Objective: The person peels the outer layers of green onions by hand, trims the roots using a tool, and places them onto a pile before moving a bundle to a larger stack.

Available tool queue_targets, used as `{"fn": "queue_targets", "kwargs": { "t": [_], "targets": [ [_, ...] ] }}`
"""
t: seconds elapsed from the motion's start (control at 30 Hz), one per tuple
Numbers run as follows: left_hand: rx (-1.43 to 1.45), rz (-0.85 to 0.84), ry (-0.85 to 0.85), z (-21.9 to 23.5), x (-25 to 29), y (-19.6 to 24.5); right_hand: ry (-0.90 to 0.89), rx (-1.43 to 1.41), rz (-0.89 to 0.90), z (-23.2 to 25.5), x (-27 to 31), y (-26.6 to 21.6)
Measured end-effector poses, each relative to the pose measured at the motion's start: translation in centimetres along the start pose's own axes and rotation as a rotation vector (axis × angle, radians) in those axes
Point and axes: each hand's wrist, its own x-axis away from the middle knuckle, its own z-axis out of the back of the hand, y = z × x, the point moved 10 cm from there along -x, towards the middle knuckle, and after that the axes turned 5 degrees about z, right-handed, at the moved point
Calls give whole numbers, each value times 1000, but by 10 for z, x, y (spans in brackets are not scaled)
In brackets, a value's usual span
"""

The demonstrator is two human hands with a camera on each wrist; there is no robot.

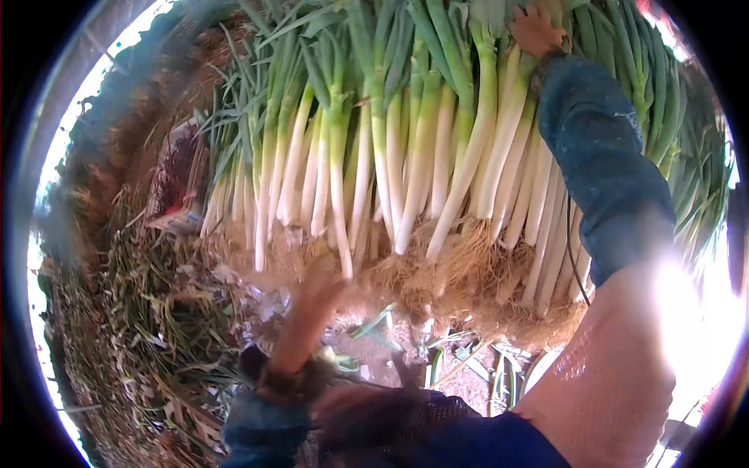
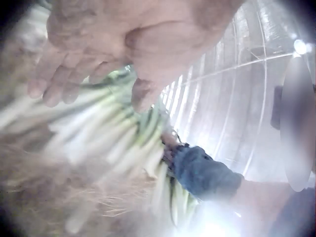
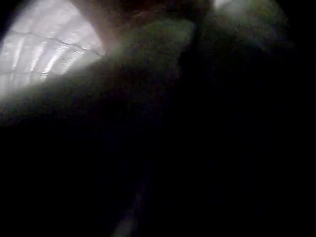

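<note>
A thick row of long green onions [image 1: 425,168] lies across the head view, white stalks and shaggy roots [image 1: 484,257] toward the person, green leaves away. The right hand [image 1: 537,30] rests on the leaves at the far right of the middle, fingers spread; its wrist view is mostly dark, with a blurred pale-green surface. Blurred by motion, the left hand [image 1: 316,300] is over the near side of the row by the root ends. In the left wrist view the left hand [image 2: 98,54] has its fingers extended and holds nothing, with green onions [image 2: 98,123] beyond it.
Trimmed leaves and stalk scraps [image 1: 172,320] heap up on the left. More cut green pieces [image 1: 445,363] litter the ground before the person. A dark reddish bag [image 1: 178,171] lies left of the row. Ribbed translucent sheeting [image 2: 227,98] rises behind.
</note>
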Motion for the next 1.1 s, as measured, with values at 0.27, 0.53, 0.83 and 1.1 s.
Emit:
{"fn": "queue_targets", "kwargs": {
  "t": [0.27, 0.53, 0.83, 1.1],
  "targets": [
    [48, -55, 308, 95, 112, -96, 230, -101, 50, 76, 19, 38],
    [-403, -420, 263, 69, 151, -33, 56, -1527, 259, 349, 229, -146],
    [-144, -215, 896, 218, 349, -119, -113, -1591, 760, 412, 394, -396],
    [143, 332, 1463, 248, 558, -348, -376, -1551, 849, 430, 453, -558]
  ]
}}
